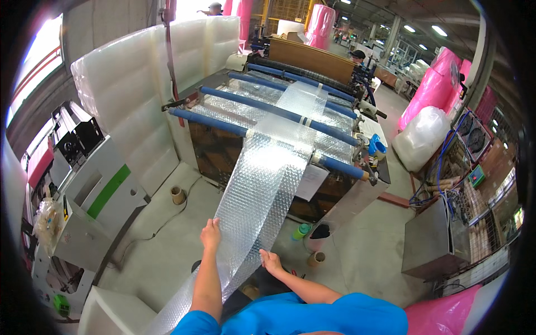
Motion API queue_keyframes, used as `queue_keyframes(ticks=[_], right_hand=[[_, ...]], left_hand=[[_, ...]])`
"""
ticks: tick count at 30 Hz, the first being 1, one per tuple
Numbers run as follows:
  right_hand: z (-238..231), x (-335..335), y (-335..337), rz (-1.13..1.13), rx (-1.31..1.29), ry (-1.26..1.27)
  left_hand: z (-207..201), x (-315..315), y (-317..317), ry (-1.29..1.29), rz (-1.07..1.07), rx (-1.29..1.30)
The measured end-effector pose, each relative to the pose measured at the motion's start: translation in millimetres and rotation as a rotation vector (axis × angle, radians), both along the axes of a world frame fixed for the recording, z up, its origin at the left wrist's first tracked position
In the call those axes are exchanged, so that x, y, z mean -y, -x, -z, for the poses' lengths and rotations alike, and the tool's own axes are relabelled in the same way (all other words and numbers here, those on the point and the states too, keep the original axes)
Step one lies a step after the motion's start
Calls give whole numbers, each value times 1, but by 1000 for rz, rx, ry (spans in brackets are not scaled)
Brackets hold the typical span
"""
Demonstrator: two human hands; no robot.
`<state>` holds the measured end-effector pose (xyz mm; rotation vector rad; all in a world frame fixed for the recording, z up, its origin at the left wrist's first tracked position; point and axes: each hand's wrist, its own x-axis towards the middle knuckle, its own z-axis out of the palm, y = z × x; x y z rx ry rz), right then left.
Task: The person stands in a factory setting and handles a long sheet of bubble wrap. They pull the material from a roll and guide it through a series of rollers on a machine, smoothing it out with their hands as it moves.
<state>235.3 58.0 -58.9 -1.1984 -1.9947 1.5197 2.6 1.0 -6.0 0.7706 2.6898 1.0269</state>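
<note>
Blue shirt (pixel 324 315) closest; hands (pixel 211 234) hold bubble-wrap strip (pixel 251 195) by edges.

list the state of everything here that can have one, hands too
Left hand: closed on the strip's left edge
Right hand: closed on its right edge
Bubble wrap strip: drawn out over the front blue roller
Cardboard tube at left: upright, open-topped
Green bottle: on the floor, cap unclear
Ceiling light: lit
</note>
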Motion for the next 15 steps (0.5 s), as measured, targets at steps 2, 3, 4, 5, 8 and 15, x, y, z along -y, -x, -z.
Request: queue_keyframes(ticks=[2,3,4,5,8,15], right_hand=[[4,-4,4,6,19,-17],[5,-8,10,14,13,-16],[5,-12,16,23,8,-15],[10,-14,15,11,13,4],[19,-17,9,-19,36,76],[5,-38,20,80,-62,111]], left_hand=[[6,-4,2,-10,6,-20],[7,-7,7,-18,6,-35],[7,-10,11,-26,7,-49],[11,-12,10,-7,2,-45],[30,-12,7,31,8,-39],[-4,-44,2,-34,-3,-46]])
